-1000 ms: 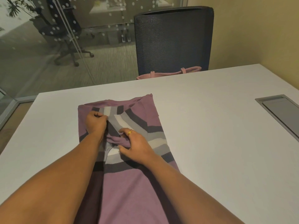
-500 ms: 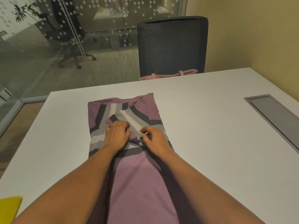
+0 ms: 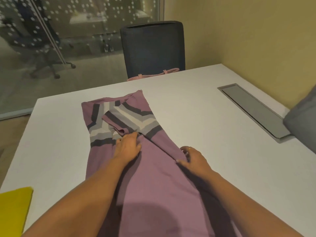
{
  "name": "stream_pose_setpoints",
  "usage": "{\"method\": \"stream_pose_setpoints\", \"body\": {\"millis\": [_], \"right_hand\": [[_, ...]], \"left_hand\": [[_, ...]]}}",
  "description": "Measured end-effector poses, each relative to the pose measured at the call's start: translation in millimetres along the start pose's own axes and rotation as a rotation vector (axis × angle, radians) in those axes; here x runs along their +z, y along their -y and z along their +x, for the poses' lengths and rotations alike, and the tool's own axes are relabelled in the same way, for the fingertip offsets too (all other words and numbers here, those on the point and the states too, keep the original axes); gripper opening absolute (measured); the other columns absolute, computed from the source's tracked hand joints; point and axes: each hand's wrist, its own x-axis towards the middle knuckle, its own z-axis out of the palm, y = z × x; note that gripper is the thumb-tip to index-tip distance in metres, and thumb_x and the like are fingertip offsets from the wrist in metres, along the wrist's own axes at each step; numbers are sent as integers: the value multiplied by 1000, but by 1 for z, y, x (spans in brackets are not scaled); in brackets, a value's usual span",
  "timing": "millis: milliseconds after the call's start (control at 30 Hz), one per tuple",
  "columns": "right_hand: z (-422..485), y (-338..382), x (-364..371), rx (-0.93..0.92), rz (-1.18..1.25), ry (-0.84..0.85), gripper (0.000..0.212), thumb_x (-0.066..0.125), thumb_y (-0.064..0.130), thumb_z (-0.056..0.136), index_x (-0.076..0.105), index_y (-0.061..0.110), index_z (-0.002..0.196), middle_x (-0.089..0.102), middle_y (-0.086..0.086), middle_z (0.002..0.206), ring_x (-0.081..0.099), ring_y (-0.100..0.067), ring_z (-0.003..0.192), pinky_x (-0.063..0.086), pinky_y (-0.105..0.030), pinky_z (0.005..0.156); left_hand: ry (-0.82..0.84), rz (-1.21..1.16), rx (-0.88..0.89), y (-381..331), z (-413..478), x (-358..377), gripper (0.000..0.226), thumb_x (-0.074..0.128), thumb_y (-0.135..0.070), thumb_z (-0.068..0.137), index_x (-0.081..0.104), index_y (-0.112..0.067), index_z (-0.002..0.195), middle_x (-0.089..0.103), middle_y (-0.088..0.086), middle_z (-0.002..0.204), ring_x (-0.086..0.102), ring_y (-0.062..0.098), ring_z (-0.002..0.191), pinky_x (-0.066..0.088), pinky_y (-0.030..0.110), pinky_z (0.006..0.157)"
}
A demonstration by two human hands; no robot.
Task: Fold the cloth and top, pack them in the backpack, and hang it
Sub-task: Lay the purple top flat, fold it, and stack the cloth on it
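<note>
The purple top (image 3: 153, 177) lies lengthwise on the white table (image 3: 213, 134), striped end away from the person, sides folded in, one striped sleeve laid across the middle. The left hand (image 3: 128, 147) rests flat on it just below that sleeve, fingers straight, pressing the fabric and gripping nothing. The right hand (image 3: 193, 158) sits at the top's right folded edge, fingers curled over it and thumb on the fabric, pinching the fold. A yellow cloth (image 3: 13, 211) lies at the near left corner; a pink bag (image 3: 153, 75) sits on the dark chair (image 3: 153, 48) beyond
</note>
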Motion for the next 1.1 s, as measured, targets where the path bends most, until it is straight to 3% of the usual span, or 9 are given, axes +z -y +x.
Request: {"method": "stream_pose_setpoints", "body": {"millis": [200,333,500,633,733,800,867,1000,1100], "right_hand": [[-64,-13,-2,166,-57,-33,52,68,39,79,49,22,125,60,3,116,59,-18,102,44,-25,78],[-102,-26,-6,250,-137,-49,54,66,33,81,46,21,130,60,0,121,57,-20,107,45,-28,85],[-139,-35,-7,298,-166,-111,37,58,22,84,52,20,121,62,-2,112,58,-21,98,46,-29,79],[-160,-30,-4,266,-152,-252,24,53,23,89,60,20,111,60,5,91,53,-15,80,39,-25,67],[-174,-23,-3,190,-189,-318,21,50,31,94,63,21,107,58,8,84,49,-11,74,35,-23,64],[-182,-18,-3,136,-205,-330,23,50,36,94,64,22,106,61,10,86,48,-9,72,34,-19,60],[-188,-13,-2,88,-197,-327,23,52,36,93,65,22,105,56,16,83,46,-5,68,30,-8,58],[-200,-4,3,17,-191,-260,23,54,37,91,65,23,106,55,15,83,46,-4,66,29,-5,59],[-204,1,8,-15,-175,-218,22,54,35,92,64,23,107,56,15,85,46,-2,64,31,-5,59]], "left_hand": [[132,-321,15,-25,-45,20,29,53,-11,89,54,0,117,61,17,115,57,30,105,45,34,88],[192,-371,46,-41,-68,34,25,54,-14,89,56,-3,111,64,15,112,59,29,102,47,34,85],[245,-485,11,-62,-85,45,15,56,-14,89,61,-4,98,65,15,99,60,29,94,47,32,81],[375,-811,-164,-80,-93,48,21,57,-15,90,51,-11,70,58,12,74,54,23,67,46,31,67],[512,-1083,-333,-98,-96,43,15,55,-19,93,55,-5,96,58,11,84,59,23,74,48,25,63],[536,-1187,-414,-105,-93,41,32,54,-23,94,52,1,116,58,14,101,61,26,86,51,27,68],[517,-1276,-467,-109,-86,36,41,53,-25,94,50,4,123,58,17,116,61,26,93,52,27,73],[409,-1485,-550,-104,-64,25,45,52,-19,95,42,-3,135,47,14,135,51,29,119,45,32,93],[394,-1562,-545,-96,-51,17,51,49,-17,95,32,-23,142,41,6,142,42,27,129,40,37,98]]}}
